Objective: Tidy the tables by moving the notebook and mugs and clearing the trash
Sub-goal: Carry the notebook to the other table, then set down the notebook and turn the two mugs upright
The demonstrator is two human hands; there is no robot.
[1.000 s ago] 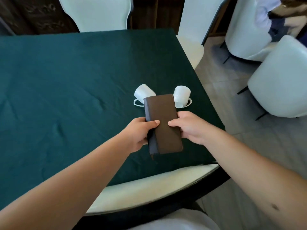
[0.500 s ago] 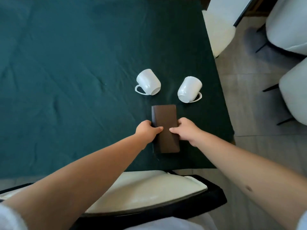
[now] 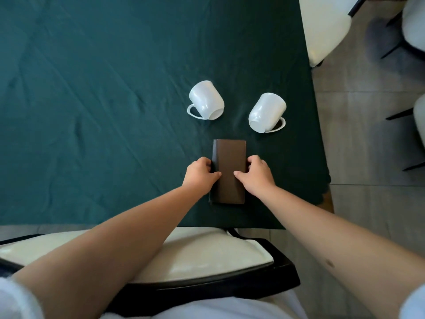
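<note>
1. Your notebook (image 3: 230,171), brown-covered and closed, lies lengthwise away from you on the green tablecloth (image 3: 92,111), near the table's near edge and towards its right side.
2. Your left hand (image 3: 200,174) is closed on the notebook's left edge: the thumb lies across the cover and the fingers curl down along the dark spine side.
3. Your right hand (image 3: 255,176) is closed on the right edge in the same way, thumb on the cover pointing inward, fingers wrapped over the side. The two thumb tips are near each other on the cover but apart.
4. You cannot tell from this view whether the notebook rests fully on the cloth or is lifted slightly; its near end looks flat against it.
5. Just beyond the notebook's far end, two white mugs lie on their sides. The left mug (image 3: 206,100) has its mouth turned towards you and to the right, handle on the cloth at its left.
6. The right mug (image 3: 267,112) has its mouth turned towards you and to the left, handle on the cloth at its right. The mugs are apart from each other and from the notebook.
7. Below your forearms sits a chair (image 3: 207,256) with a cream seat and a black frame, pushed up to the table's near edge.
8. More pale chairs (image 3: 324,26) stand on the grey floor (image 3: 358,139) to the right of the table.
</note>
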